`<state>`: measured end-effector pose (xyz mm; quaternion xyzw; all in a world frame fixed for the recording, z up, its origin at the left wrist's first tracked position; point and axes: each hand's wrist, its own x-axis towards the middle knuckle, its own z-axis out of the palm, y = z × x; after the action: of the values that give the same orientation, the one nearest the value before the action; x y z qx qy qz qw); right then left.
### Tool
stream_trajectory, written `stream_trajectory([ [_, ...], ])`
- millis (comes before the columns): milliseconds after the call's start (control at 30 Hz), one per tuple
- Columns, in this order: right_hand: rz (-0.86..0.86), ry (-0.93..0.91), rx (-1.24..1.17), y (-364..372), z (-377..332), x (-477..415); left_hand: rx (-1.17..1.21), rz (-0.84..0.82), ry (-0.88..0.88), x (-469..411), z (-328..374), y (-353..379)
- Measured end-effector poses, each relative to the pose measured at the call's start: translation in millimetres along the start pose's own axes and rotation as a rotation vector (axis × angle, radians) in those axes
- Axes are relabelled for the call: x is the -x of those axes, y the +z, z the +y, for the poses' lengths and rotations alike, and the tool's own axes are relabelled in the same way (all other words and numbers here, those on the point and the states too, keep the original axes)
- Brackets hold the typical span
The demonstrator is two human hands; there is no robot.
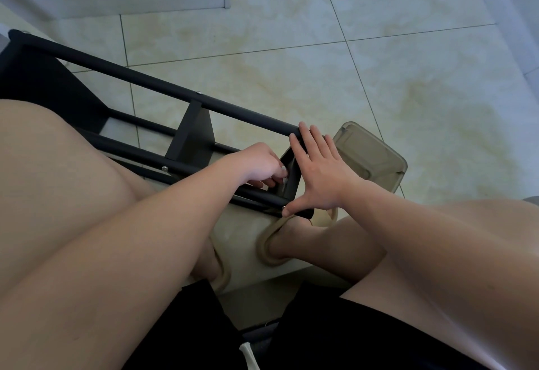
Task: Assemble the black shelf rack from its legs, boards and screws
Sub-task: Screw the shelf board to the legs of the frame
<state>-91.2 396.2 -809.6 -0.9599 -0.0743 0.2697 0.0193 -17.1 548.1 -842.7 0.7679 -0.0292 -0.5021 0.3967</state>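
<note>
Work centres on the near end of the black shelf rack (163, 86), which lies on its side on the tiled floor between the seated person's knees, with its long legs running away from that end. The end board (291, 165) is being fixed there, I judge. The right hand (320, 177) lies flat and spread over the rack's end, fingertips at the upper leg and thumb at the lower one, gripping nothing. The left hand (256, 162) reaches inside the rack with its fingers curled, pinching a small pale piece (283, 179); whether that is a screw or a key I cannot tell. To do this well, the flat hand should keep the board square against both legs while the other hand turns the fastener straight, not tilted. A screw head (165, 168) already sits further along the rack's lower leg. A clear plastic box (373, 156) stands just beyond the rack's end.
</note>
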Motion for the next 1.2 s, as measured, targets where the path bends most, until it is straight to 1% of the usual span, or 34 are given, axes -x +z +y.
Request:
stream_trajectory([
  [200,0.0,0.001,-0.004,0.0,-0.2,-0.1,0.04,0.024,0.001,0.9,1.9,0.9],
  [433,0.0,0.001,-0.002,1.0,0.4,-0.7,-0.017,0.013,-0.031,4.3,4.7,-0.6],
  [767,0.003,0.0,0.005,3.0,1.6,-1.3,0.022,-0.036,-0.154,7.0,9.5,2.7],
  [933,0.002,-0.002,-0.005,4.4,2.6,-1.4,-0.014,-0.088,-0.123,6.9,6.9,0.0],
  [1200,0.003,-0.002,-0.003,6.1,3.3,-1.8,-0.121,-0.12,-0.044,9.3,1.5,-7.1],
])
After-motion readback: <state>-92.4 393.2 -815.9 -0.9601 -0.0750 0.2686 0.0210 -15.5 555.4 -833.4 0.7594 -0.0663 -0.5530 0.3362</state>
